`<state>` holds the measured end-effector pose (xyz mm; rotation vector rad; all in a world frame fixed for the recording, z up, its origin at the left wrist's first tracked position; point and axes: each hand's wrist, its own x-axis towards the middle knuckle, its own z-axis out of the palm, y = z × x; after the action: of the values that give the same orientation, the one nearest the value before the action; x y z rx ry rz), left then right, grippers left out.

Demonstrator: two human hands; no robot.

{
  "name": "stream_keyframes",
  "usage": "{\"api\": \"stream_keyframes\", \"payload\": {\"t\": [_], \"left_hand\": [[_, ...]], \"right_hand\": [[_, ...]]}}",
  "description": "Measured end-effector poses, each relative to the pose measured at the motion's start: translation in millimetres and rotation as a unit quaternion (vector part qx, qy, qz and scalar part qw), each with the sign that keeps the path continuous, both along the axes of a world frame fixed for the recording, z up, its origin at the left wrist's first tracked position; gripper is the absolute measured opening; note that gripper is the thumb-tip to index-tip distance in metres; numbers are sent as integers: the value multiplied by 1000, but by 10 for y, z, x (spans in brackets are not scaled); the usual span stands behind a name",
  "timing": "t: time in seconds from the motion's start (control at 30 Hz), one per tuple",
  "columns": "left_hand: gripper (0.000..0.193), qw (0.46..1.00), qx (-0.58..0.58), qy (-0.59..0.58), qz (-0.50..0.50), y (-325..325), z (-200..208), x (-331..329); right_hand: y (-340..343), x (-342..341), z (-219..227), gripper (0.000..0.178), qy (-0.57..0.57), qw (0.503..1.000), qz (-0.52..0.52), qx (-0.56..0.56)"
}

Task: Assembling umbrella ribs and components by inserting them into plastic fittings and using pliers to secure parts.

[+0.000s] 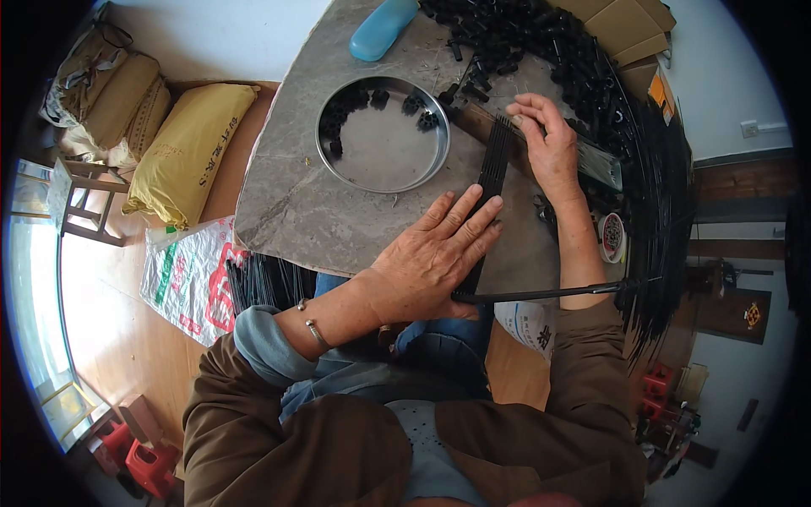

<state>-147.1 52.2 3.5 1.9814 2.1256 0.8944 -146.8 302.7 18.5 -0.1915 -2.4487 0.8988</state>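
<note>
My left hand (435, 245) lies flat with its fingers stretched over a row of thin black rods (496, 156), set side by side on the grey stone-patterned table (283, 190). My right hand (549, 148) is raised beside the far end of the rods, thumb and fingertips pinched together. Anything between those fingertips is too small to make out. One long black rod (541, 295) runs sideways from near my left thumb across my right forearm. Left of the rods sits a round metal-rimmed pan (321, 144) with clusters of small black tubular pieces (338, 114) inside.
A heap of black plastic parts (583, 63) curves along the far right of the table, near long black rods (663, 228). A blue case (380, 29) lies at the back. A small round tub (612, 237) stands right. Yellow sack (190, 156) and wooden stool (89, 198) occupy the left floor.
</note>
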Motion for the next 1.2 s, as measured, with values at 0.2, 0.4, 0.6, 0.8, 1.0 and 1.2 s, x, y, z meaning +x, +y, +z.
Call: {"api": "stream_keyframes", "payload": {"t": [0.2,0.4,0.6,0.8,1.0,1.2], "left_hand": [[101,1000,-1,-2,2,-13,-8,-7],[100,1000,3,-2,0,-3,-8,-3],[100,1000,4,-4,1,-8,-3,1],[100,1000,5,-3,1,-8,-12,6],[100,1000,6,6,-3,4,-21,1],[98,999,1,36,1,-14,-11,6]], "right_hand": [[204,184,198,21,-27,997,-37,67],[253,247,259,12,-100,972,9,211],[224,205,242,12,-116,967,13,225],[115,131,167,13,-90,983,10,161],[-29,109,300,25,81,951,-41,295],[-427,440,136,32,-61,905,110,406]]}}
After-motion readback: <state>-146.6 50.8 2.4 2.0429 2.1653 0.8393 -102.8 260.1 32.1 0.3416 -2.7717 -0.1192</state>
